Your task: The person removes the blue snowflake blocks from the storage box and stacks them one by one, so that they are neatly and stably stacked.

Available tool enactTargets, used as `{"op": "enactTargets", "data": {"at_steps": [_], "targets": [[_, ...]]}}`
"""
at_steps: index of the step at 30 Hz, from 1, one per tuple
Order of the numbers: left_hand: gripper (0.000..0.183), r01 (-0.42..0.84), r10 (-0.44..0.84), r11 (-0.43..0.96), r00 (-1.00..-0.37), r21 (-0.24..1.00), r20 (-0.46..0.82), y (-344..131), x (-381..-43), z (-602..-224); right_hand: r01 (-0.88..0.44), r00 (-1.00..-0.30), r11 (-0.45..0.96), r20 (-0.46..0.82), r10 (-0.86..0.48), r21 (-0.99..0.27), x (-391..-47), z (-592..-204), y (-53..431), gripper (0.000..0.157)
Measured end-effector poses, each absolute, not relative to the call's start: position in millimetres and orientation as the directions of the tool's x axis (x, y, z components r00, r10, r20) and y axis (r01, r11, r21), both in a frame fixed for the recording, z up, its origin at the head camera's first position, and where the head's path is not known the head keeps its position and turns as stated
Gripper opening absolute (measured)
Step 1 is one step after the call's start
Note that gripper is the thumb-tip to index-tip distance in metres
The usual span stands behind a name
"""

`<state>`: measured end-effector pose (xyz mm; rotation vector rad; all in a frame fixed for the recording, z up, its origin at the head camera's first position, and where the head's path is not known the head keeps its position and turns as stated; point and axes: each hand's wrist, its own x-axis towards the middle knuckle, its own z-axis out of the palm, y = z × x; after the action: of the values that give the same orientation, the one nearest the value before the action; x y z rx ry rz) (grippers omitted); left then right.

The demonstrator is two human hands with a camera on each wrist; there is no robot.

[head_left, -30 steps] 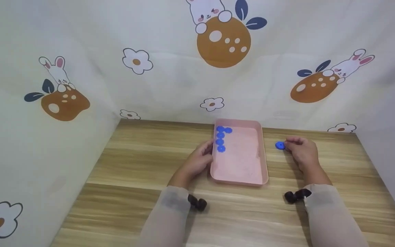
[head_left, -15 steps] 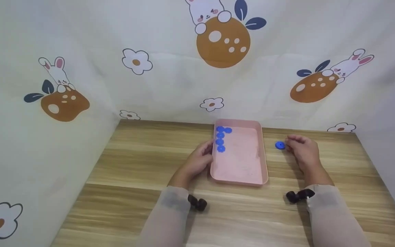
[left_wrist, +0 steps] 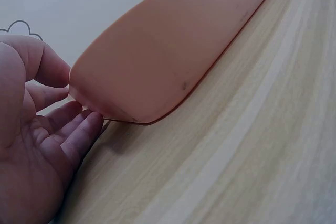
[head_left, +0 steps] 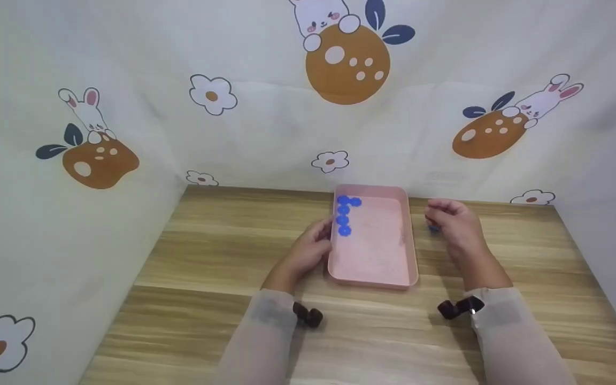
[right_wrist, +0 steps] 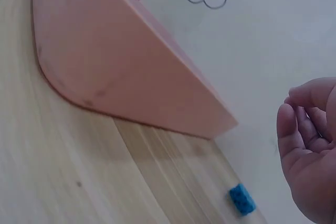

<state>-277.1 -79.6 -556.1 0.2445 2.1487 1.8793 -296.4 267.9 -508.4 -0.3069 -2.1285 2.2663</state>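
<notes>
The pink tray (head_left: 372, 282) lies on the wooden table with several blue notched discs (head_left: 344, 220) flat in it, along its left wall and in the far left corner. My left hand (head_left: 308, 251) rests its fingers against the outside of that left wall; in the left wrist view the fingertips (left_wrist: 86, 124) touch the wall near its end. To the tray's right, my right hand (head_left: 459, 227) hovers over a small stack of blue discs (right_wrist: 242, 200), mostly hidden by it in the head view. Its fingers are loosely bent, with thumb and fingertips close, and nothing shows between them.
A pale cloth wall (head_left: 265, 128) with printed rabbits and flowers closes off the table (head_left: 222, 256) at the back and both sides. The tray stands close to the back wall. Black camera mounts (head_left: 308, 315) sit at both wrists.
My right hand has moved left and slightly up, from beside the stack of discs to over it, so the stack is now mostly covered. The left hand and tray have stayed put.
</notes>
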Motion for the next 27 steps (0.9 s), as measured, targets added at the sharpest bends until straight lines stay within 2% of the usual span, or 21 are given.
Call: {"op": "enactTargets", "data": {"at_steps": [10, 17, 27], "targets": [[0.079, -0.092, 0.303, 0.122, -0.945, 0.988, -0.125, -80.0, -278.0, -557.5, 0.009, -1.0, -0.045, -0.01, 0.028, -0.999, -285.1, -497.0, 230.7, 0.014], [0.077, -0.096, 0.29, 0.163, -0.947, 0.982, -0.14, -78.8, -277.9, -557.4, 0.053, -0.998, 0.056, -0.054, -0.024, -0.997, -285.6, -498.2, 210.7, 0.013], [0.077, -0.087, 0.292, 0.171, -0.947, 0.981, -0.135, -81.1, -277.4, -556.5, 0.07, -0.992, 0.142, -0.084, -0.094, -0.987, -328.4, -488.2, 180.1, 0.021]]}}
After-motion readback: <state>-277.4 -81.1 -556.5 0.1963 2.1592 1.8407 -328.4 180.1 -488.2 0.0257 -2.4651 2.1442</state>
